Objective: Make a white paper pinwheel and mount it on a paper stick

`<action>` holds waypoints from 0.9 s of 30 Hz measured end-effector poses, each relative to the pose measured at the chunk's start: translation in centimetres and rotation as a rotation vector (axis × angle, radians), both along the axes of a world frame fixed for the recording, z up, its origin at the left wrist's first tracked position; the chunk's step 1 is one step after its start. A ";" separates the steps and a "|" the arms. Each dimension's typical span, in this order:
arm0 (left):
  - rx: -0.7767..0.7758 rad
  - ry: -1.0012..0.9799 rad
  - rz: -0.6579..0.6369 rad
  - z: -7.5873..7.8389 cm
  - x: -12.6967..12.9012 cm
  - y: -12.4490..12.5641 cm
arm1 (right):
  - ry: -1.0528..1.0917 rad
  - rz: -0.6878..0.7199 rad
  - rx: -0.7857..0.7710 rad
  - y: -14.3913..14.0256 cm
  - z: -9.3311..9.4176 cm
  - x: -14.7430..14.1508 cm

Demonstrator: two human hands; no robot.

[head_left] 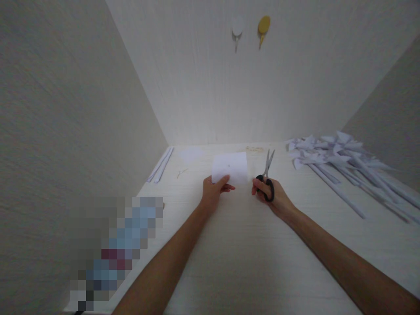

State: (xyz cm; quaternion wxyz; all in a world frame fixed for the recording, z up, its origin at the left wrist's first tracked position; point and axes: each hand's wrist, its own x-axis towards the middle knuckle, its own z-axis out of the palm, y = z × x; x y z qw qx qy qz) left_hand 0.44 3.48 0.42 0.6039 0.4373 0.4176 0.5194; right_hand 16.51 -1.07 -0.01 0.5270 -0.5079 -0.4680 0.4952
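Note:
My left hand (214, 189) pinches the near left corner of a small white square of paper (230, 167), held just above a pale table (243, 258). Right of it, my right hand (269, 195) has its fingers through the black handles of a pair of scissors (267, 174). The steel blades point away from me and stand slightly apart, a short gap from the paper's right edge.
A heap of folded white paper pinwheels on rolled paper sticks (344, 164) lies at the right. Thin paper strips (160, 165) lie by the left wall. Two hooks, white (236, 29) and yellow (263, 27), hang on the back wall. A blurred patch (114, 249) covers the near left.

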 end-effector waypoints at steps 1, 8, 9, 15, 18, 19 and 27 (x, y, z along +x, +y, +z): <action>-0.009 0.006 -0.037 0.0 0.0 0.0 | -0.004 -0.040 0.022 0.0 -0.1 0.0; -0.126 -0.142 -0.041 -0.1 1.1 -0.8 | -0.038 -0.183 0.029 -0.2 -0.4 -0.9; -0.131 -0.168 -0.020 -0.2 1.3 -0.9 | -0.055 -0.186 0.032 -0.2 -0.4 -1.0; -0.010 0.064 -0.097 -0.2 1.9 -1.4 | -0.117 -0.162 0.074 -0.2 -0.5 -0.8; 0.004 0.117 -0.033 -0.2 1.6 -1.3 | -0.192 -0.042 0.066 -0.3 -0.2 -0.6; 0.006 0.111 0.017 -0.2 1.4 -1.1 | -0.200 0.016 0.051 -0.4 -0.1 -0.5; 0.015 -0.024 0.358 -0.4 0.0 0.7 | -0.298 0.383 -0.048 -1.2 0.9 0.5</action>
